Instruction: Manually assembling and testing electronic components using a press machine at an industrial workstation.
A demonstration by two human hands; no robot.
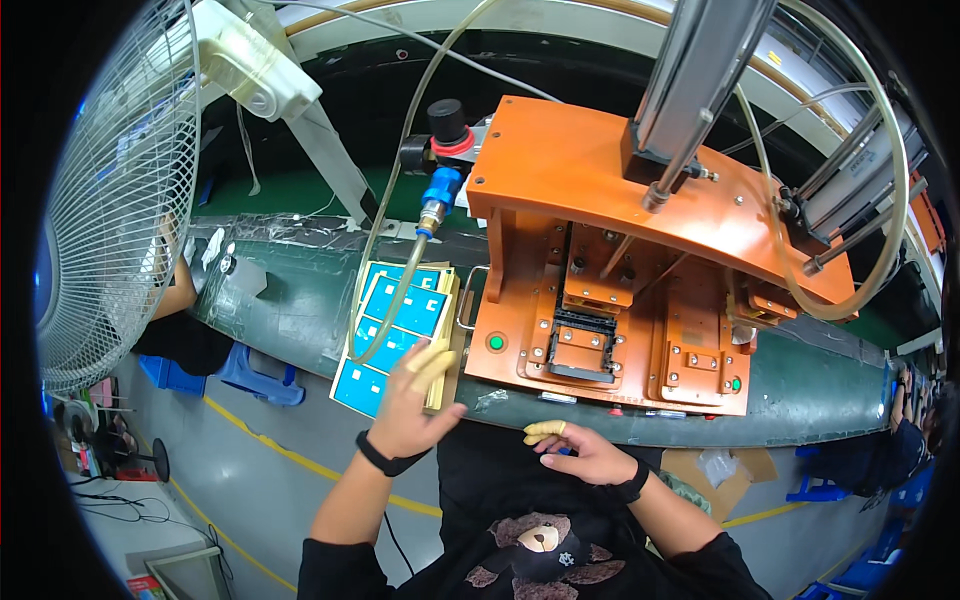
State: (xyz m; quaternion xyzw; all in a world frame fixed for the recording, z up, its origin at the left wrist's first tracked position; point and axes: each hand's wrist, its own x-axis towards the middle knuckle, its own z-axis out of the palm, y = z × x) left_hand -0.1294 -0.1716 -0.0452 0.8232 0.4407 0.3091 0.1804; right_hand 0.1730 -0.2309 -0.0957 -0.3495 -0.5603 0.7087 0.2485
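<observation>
Black shirt cloth (pixel 650 575) with a bear print fills the space nearest the camera, in front of the orange press (pixel 590 165). Just short of the press's front edge, the right hand (pixel 592 460) is half curled, thumb slightly apart from the fingertips; whether anything small sits there, I cannot tell. Left of the press, the left hand (pixel 405 405) is loosely spread, thumb out, over the near right part of a stack of blue sheets (pixel 360 387); contact is unclear. Both hands wear yellow finger covers. Clear hose (pixel 405 292) loops across the sheets, which carry pale marks. Lettering on the press's front edge is too small to read. Inside its left fixture sits a black frame (pixel 582 376), partly hidden by the upper plate. Beyond the sheets, left of the press, stand a translucent bottle (pixel 245 275) and a fan (pixel 120 200), whose grille partly covers another person's arm (pixel 178 295).
</observation>
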